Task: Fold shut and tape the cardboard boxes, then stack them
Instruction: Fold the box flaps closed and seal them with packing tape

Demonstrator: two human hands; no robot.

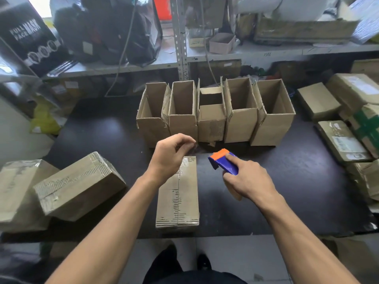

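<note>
Taping step. Closed box [178,193] lies near-centre on worktop [287,181]. Right hand [249,179] grips tape dispenser [224,161]; left hand [171,155] fingers curled, apparently pinching the tape end. Next: likely press tape down, cut it, stack.

My right hand [249,181] grips a tape dispenser [224,161] of smooth, glossy blue and orange plastic. Just left of the dispenser lies a closed box [178,193] of matt brown cardboard, its top seam under shiny clear tape and its torn edges showing rough corrugation. Behind the dispenser, the open boxes [215,113] are the same matt cardboard, scuffed where paper has peeled. The table [287,177] beneath is dark, smooth, faintly glossy. Behind the open boxes, the shelf upright [180,37] is grey perforated metal.
</note>
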